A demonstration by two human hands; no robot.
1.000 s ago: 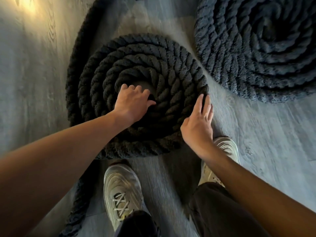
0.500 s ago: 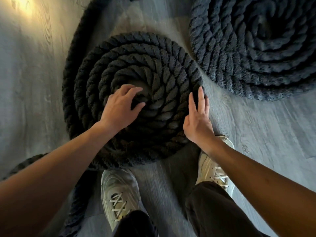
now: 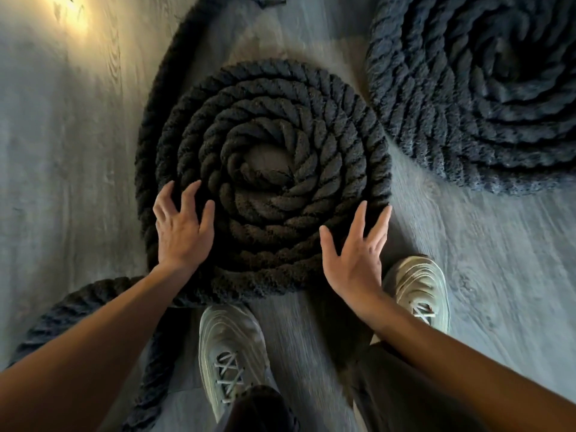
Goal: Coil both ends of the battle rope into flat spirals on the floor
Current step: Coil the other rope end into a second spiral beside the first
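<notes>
Black twisted battle rope [image 3: 271, 179] lies wound into a flat spiral on the grey wood-grain floor [image 3: 62, 169], directly ahead of a person bending over it. A second spiral [image 3: 486, 98] of the same thick rope sits to the upper right, just beside the first, partly cut off by the frame edge. Loose rope [image 3: 71, 310] trails from the near coil's lower left, curving off toward the bottom left corner, and another stretch runs up along the coil's left side toward the top of the picture. A patch of warm light [image 3: 71, 14] glows on the boards at upper left.

Two pale laced sneakers stand just below the coil: the left shoe [image 3: 230, 353] close to the outer turn, the right shoe [image 3: 420, 291] partly hidden behind the right wrist. Dark trouser legs [image 3: 389, 394] fill the bottom edge.

Both bare forearms reach forward. The left hand [image 3: 182, 229] rests palm down on the coil's outer turns at lower left, fingers spread and slightly hooked over the rope, clenching nothing. The right hand [image 3: 355, 254] lies flat and released at the coil's lower right edge, fingers extended along the outermost turn.
</notes>
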